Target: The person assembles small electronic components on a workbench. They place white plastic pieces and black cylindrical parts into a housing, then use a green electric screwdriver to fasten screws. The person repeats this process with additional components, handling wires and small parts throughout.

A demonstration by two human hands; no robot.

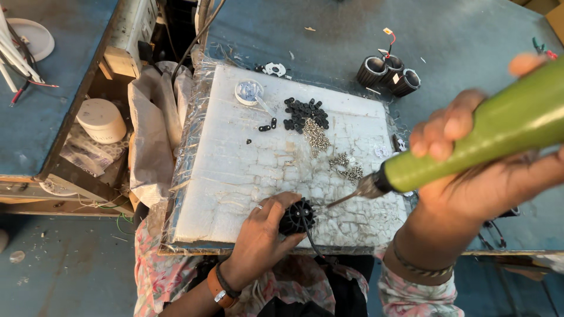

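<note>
The green power screwdriver [493, 132] runs off the right edge, blurred.

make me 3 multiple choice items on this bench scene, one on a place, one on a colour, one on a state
1. Where does the pile of small black parts lie?
A. on the white pad
B. on the floor
C. inside the white tub

2. What colour is the body of the power screwdriver?
A. red
B. green
C. white

3. What is the left hand doing?
A. hanging free
B. gripping the black finned part
C. lifting the tub

Key: 1 A, the pile sits on the white pad. 2 B, the right hand grips a green body. 3 B, the fingers wrap the black finned part on the pad.
</note>
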